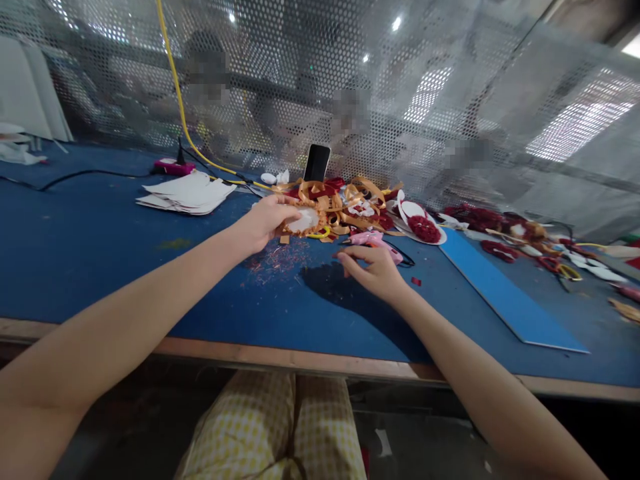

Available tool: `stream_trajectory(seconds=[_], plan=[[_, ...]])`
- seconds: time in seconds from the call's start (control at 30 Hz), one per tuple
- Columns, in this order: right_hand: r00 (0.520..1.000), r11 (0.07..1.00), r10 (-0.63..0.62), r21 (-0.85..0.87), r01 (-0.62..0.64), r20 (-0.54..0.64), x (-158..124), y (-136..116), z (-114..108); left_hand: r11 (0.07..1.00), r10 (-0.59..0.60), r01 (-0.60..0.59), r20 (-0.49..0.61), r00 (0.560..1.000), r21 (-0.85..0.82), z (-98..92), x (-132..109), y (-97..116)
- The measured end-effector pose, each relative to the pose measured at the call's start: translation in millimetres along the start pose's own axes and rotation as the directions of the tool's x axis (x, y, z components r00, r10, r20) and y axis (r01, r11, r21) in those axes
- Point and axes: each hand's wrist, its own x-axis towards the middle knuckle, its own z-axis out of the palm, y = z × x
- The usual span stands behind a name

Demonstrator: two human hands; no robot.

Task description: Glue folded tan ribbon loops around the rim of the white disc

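Observation:
My left hand is closed on the edge of a round rosette, which has a pale flat centre and a pleated gold ribbon border. My right hand hovers over the blue table, its fingers curled and drawn together at the tips; whatever they may pinch is too small to make out. Just behind it lies a pink glue gun, partly hidden by the fingers. A tangle of gold ribbon and dark red pieces is heaped behind the rosette. Yellow scissor handles show beneath the rosette's edge.
White cut sheets are stacked at left, near a magenta power strip. A phone leans at the back. White discs with a dark red rosette and a blue board lie right. Perforated metal screen stands behind.

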Motion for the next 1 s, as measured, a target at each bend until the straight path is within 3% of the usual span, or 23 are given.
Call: stream_trajectory(seconds=[0.07, 0.17, 0.23, 0.3, 0.37, 0.43, 0.5, 0.57, 0.77, 1.0], plan=[[0.988, 0.976, 0.151, 0.159, -0.148, -0.01, 4, -2, 4, 0.999, 0.019, -0.019, -0.007, 1.0, 0.044, 5.2, -3, -8], [0.934, 0.851, 0.347, 0.389, -0.352, 0.085, 8, -1, 9, 0.983, 0.113, -0.121, 0.064, 0.992, 0.139, 16.3, -11, -24], [0.895, 0.794, 0.44, 0.433, -0.427, 0.076, 9, 5, 7, 0.968, 0.121, -0.147, 0.132, 0.984, 0.204, 21.5, -17, -32], [0.878, 0.804, 0.478, 0.395, -0.444, 0.015, 10, 12, 1, 0.959, 0.121, -0.158, 0.163, 0.979, 0.236, 23.2, -20, -35], [0.923, 0.891, 0.384, 0.259, -0.374, 0.01, 9, 17, -6, 0.963, 0.142, -0.17, 0.142, 0.98, 0.207, 22.2, -19, -35], [0.971, 0.971, 0.194, 0.112, -0.21, 0.141, 8, 20, -10, 0.972, 0.167, -0.177, 0.074, 0.983, 0.152, 19.9, -16, -34], [0.957, 0.998, 0.032, 0.05, -0.049, 0.29, 8, 21, -10, 0.981, 0.155, -0.154, 0.001, 0.988, 0.117, 17.5, -12, -33], [0.936, 0.999, -0.041, 0.013, 0.039, 0.349, 8, 20, -5, 0.986, 0.117, -0.111, -0.044, 0.992, 0.121, 15.9, -9, -34], [0.919, 0.98, -0.116, -0.106, 0.167, 0.377, 7, 11, 5, 0.985, 0.108, -0.1, -0.054, 0.993, 0.142, 13.6, -3, -42], [0.856, 0.996, -0.076, 0.006, 0.085, 0.512, 3, 14, -20, 0.989, 0.08, -0.073, -0.051, 0.995, 0.126, 12.2, -2, -41]])
